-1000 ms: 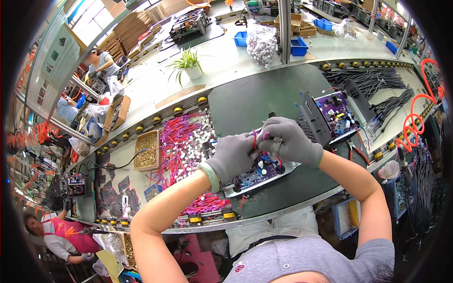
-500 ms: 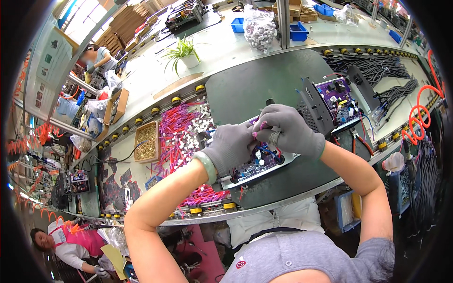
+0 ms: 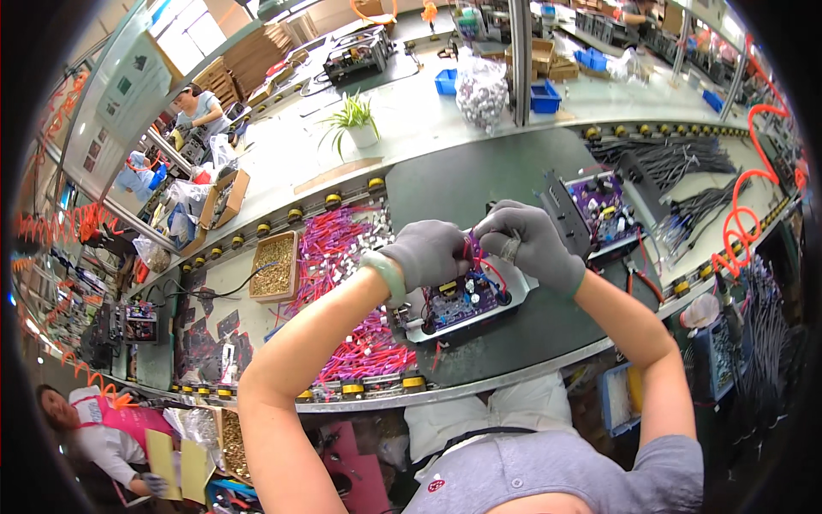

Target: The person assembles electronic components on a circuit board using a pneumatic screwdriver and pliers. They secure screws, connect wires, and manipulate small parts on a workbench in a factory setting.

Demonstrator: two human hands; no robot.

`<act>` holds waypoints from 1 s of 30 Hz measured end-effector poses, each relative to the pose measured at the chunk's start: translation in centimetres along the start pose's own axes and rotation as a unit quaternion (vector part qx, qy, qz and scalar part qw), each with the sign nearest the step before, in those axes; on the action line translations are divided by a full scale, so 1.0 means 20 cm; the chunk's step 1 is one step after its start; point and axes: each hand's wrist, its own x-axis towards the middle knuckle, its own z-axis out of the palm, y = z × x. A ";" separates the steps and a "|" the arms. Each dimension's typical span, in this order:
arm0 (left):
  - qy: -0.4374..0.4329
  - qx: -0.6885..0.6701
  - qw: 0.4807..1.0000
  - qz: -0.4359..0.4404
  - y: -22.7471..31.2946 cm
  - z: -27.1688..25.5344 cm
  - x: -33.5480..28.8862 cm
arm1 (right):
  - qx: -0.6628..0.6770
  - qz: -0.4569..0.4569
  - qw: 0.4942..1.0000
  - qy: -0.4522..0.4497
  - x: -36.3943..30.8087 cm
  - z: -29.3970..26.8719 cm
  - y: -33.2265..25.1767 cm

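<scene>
Centrally, purple component-studded board (image 3: 467,303) lies above smooth green mat (image 3: 479,176). Over it, matte-grey-gloved left hand (image 3: 430,254) pinches thin pinkish-red wire (image 3: 467,249); right hand (image 3: 533,248) curled just beside, cannot tell whether gripping.

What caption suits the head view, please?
Gloved left hand and right hand over a purple circuit board, near pink wires.

Around one left hand (image 3: 428,254) and one right hand (image 3: 538,248) sit one purple board (image 3: 461,310) at six o'clock, a second board (image 3: 604,206) at two, one tan box (image 3: 295,265) at nine, one potted plant (image 3: 361,132) between ten and eleven.
</scene>
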 end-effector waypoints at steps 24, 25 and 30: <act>0.078 -0.014 0.989 -0.122 0.08 0.13 0.19 | -0.387 0.163 0.907 -0.031 -0.07 -0.02 0.04; 0.080 -0.012 0.991 -0.111 0.08 0.13 0.20 | -0.357 0.166 0.919 -0.032 -0.07 -0.03 0.03; 0.081 -0.025 0.992 -0.095 0.07 0.14 0.21 | -0.277 0.158 0.947 -0.031 -0.06 -0.03 0.02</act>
